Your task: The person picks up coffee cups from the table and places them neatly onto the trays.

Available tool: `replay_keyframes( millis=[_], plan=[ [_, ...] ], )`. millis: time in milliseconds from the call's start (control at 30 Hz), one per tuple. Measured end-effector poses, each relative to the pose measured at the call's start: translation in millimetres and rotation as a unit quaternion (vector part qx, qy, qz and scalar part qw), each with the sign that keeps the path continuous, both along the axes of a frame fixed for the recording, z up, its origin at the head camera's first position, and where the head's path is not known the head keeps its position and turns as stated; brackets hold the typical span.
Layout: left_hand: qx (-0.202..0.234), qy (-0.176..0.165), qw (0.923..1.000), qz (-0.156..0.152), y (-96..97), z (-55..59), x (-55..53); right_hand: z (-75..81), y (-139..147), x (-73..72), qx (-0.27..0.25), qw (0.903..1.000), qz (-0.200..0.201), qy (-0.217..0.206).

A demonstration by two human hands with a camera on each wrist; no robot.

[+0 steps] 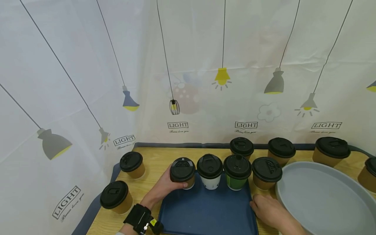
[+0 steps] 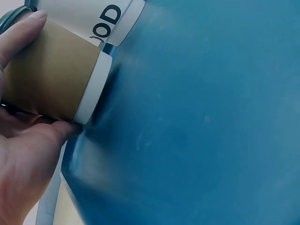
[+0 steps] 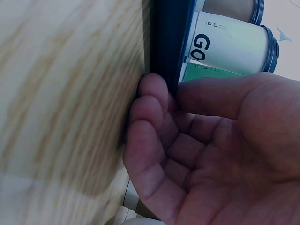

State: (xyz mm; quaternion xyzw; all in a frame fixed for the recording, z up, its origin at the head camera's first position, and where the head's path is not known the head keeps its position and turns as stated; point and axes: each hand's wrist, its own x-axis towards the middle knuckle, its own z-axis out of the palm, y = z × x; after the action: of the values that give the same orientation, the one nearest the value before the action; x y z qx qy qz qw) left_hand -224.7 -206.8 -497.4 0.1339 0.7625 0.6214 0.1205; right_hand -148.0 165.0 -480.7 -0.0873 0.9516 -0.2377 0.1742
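Note:
My left hand (image 1: 163,187) grips a brown paper cup (image 1: 182,169) with a black lid, at the far left corner of a blue tray (image 1: 205,212). In the left wrist view, fingers and thumb wrap the cup's side (image 2: 56,65), and its white base is near the tray surface. Beside it stand a white lidded cup (image 1: 211,182) and a green lidded cup (image 1: 236,182) along the tray's far edge. My right hand (image 1: 271,209) is at the tray's right edge; in the right wrist view its curled fingers and thumb pinch the dark rim (image 3: 171,42).
A brown cup (image 1: 263,184) stands just right of the tray, touching or close to a round grey tray (image 1: 323,195). More brown lidded cups line the back (image 1: 281,156). Two others, including a nearer cup (image 1: 123,205), stand at left on the wooden table (image 1: 158,156). A printed curtain (image 1: 199,49) hangs behind.

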Motion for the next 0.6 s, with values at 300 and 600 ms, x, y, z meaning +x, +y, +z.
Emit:
replay_keyframes(
  millis=[300,600],
  plan=[
    [-0.005,-0.02,0.9996,0.017,2.4,-0.8,0.3,-0.6,0.3,-0.3,0.002,1.0,0.002,-0.002],
    [-0.002,0.004,1.0,0.005,4.0,-4.3,-0.1,-31.2,9.7,-12.2,0.007,1.0,-0.002,-0.006]
  ],
)
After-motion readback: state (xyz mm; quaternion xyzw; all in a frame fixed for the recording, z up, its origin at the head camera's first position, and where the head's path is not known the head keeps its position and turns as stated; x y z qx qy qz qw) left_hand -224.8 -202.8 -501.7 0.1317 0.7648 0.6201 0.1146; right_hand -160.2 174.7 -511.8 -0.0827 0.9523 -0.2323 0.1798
